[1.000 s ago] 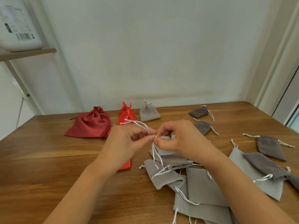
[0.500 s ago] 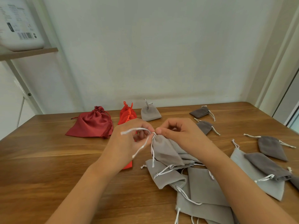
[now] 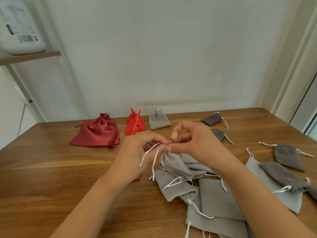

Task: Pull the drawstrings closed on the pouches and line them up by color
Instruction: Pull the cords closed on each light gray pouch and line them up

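Observation:
A light grey pouch [image 3: 176,164] hangs just above the table, its neck gathered tight. My right hand [image 3: 190,143] pinches that neck between thumb and fingers. My left hand [image 3: 137,152] pinches the pouch's white drawstrings [image 3: 154,158], whose loose ends dangle down. Along the back stand a dark red satin pouch [image 3: 97,132], a stack of orange-red pouches [image 3: 135,123] and one closed light grey pouch [image 3: 158,120]. Several loose light grey pouches [image 3: 217,203] lie under my hands.
Dark grey pouches [image 3: 211,118] [image 3: 287,156] [image 3: 283,177] lie scattered on the right of the wooden table [image 3: 51,169]. A wall runs behind the table. A shelf [image 3: 29,56] with a white box sits at upper left, a door frame at right.
The pouch's mouth has drawn fully shut. My left hand pulled the strings out to the left, then came back close to the neck, and the cord ends now hang down.

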Tool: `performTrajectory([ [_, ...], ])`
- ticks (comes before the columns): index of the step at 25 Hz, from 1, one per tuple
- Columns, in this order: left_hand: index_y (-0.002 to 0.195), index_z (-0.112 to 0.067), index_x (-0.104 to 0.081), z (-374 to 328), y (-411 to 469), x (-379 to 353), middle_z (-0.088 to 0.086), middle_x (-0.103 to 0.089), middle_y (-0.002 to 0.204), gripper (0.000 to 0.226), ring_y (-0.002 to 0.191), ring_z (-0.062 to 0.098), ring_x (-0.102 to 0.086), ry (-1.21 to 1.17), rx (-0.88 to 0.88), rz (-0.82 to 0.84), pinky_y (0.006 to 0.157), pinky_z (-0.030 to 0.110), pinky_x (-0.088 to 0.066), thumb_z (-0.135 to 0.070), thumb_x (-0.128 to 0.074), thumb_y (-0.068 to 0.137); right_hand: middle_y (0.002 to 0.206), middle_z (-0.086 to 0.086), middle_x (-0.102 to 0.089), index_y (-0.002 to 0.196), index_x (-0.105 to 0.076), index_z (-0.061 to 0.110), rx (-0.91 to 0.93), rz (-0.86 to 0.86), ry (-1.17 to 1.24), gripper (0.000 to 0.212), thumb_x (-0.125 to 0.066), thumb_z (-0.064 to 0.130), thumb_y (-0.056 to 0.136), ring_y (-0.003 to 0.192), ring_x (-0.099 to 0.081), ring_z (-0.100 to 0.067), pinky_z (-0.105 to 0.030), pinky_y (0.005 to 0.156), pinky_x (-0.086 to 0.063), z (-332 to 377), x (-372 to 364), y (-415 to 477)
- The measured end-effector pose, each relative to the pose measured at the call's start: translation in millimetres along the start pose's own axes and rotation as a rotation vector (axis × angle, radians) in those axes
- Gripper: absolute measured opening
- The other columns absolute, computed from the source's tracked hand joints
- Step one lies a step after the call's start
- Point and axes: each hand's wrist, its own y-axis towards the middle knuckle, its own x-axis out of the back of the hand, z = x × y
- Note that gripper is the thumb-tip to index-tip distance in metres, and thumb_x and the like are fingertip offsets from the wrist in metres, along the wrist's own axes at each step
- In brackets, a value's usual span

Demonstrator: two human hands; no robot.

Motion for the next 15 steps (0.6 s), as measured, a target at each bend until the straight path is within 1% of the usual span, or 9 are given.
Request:
performTrajectory([
  [1,0.081,-0.03,-0.074,-0.6,0.8,-0.3,-0.009,-0.071,0.081,0.014,0.073,0.009,-0.066,-0.029,0.032,0.022,0.067,0.023,-0.055,-0.017,-0.077,0.076,0.076,-0.006,-0.074,0.082,-0.061,0.01,0.011,-0.006,-0.038,0.026,-0.083,0.011,0.067,0.073,-0.071,-0.014,-0.027,0.075,-0.058,0.2,0.3,-0.1],
  [3,0.082,-0.017,-0.073,-4.1,2.6,-0.5,-0.006,-0.07,0.072,0.009,0.063,0.005,-0.063,-0.149,0.122,0.076,0.058,0.018,-0.051,-0.008,-0.073,0.078,0.076,-0.004,-0.074,0.082,-0.061,0.01,0.044,0.0,-0.077,0.026,-0.083,0.01,0.068,0.074,-0.071,-0.014,-0.03,0.076,-0.058,1.1,0.4,-0.7],
  [5,0.082,-0.008,-0.071,-6.6,3.7,-0.2,-0.004,-0.067,0.066,0.005,0.056,0.004,-0.059,-0.241,0.195,0.119,0.053,0.013,-0.045,-0.003,-0.068,0.081,0.077,-0.003,-0.073,0.081,-0.061,0.011,0.075,0.018,-0.111,0.024,-0.082,0.006,0.069,0.074,-0.071,-0.014,-0.033,0.077,-0.058,1.2,0.3,-1.2],
  [7,0.081,-0.008,-0.071,-6.0,3.1,1.0,-0.003,-0.067,0.067,0.001,0.057,0.005,-0.056,-0.347,0.286,0.153,0.053,0.013,-0.043,-0.008,-0.071,0.08,0.077,-0.003,-0.073,0.079,-0.061,0.012,0.087,0.028,-0.12,0.024,-0.081,0.004,0.07,0.075,-0.071,-0.015,-0.034,0.077,-0.059,1.7,1.7,-1.6],
  [9,0.079,-0.014,-0.073,-3.1,2.7,1.6,0.0,-0.066,0.071,0.005,0.063,0.009,-0.053,-0.469,0.347,0.175,0.055,0.016,-0.042,-0.015,-0.076,0.074,0.077,-0.005,-0.073,0.078,-0.059,0.009,0.076,0.048,-0.057,0.024,-0.079,0.0,0.071,0.075,-0.07,-0.016,-0.032,0.076,-0.059,3.2,4.6,-2.2],
  [12,0.075,-0.016,-0.075,-0.8,3.6,2.6,0.003,-0.064,0.07,0.007,0.063,0.012,-0.051,-0.628,0.399,0.181,0.053,0.017,-0.043,-0.014,-0.07,0.07,0.077,-0.012,-0.071,0.077,-0.051,0.006,0.06,0.102,0.077,0.028,-0.076,-0.006,0.072,0.072,-0.068,-0.017,-0.026,0.073,-0.057,6.9,6.8,-3.6],
  [13,0.074,-0.016,-0.076,-1.0,4.0,3.9,0.003,-0.064,0.069,0.008,0.062,0.011,-0.051,-0.645,0.412,0.192,0.053,0.017,-0.043,-0.013,-0.07,0.07,0.078,-0.015,-0.07,0.076,-0.048,0.007,0.061,0.115,0.099,0.031,-0.075,-0.008,0.072,0.071,-0.066,-0.018,-0.025,0.071,-0.056,7.5,6.5,-3.6],
  [15,0.074,-0.016,-0.076,-1.6,4.9,8.3,0.003,-0.064,0.067,0.009,0.06,0.011,-0.05,-0.602,0.403,0.22,0.053,0.017,-0.043,-0.014,-0.076,0.066,0.08,-0.02,-0.069,0.076,-0.044,0.009,0.069,0.13,0.098,0.036,-0.074,-0.01,0.072,0.071,-0.064,-0.02,-0.028,0.071,-0.054,8.1,4.8,-3.5],
])
